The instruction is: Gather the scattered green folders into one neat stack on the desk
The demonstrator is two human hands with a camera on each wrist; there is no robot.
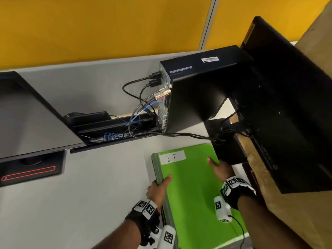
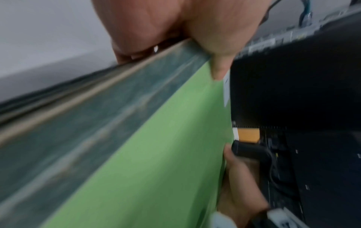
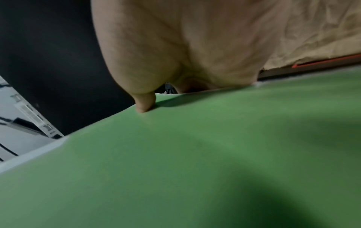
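Note:
A stack of green folders [image 1: 190, 186] sits over the white desk [image 1: 89, 194], the top one bearing a white label [image 1: 172, 156] marked "I.T". My left hand [image 1: 158, 187] grips the stack's left edge, thumb on top, fingers underneath. My right hand [image 1: 220, 168] grips the right edge the same way. The left wrist view shows the folders' layered side edges [image 2: 97, 123] under my left hand [image 2: 195, 38]. In the right wrist view my thumb [image 3: 144, 103] presses the green cover [image 3: 195, 154]. Whether the stack rests on the desk or is lifted I cannot tell.
A black computer tower [image 1: 197, 90] with cables [image 1: 140, 108] stands just beyond the folders. A black monitor back [image 1: 287, 105] hangs at the right, another monitor [image 1: 30, 119] at the left. Brown paper [image 1: 314, 60] covers the far right. A cable tray [image 1: 115, 128] runs along the grey partition.

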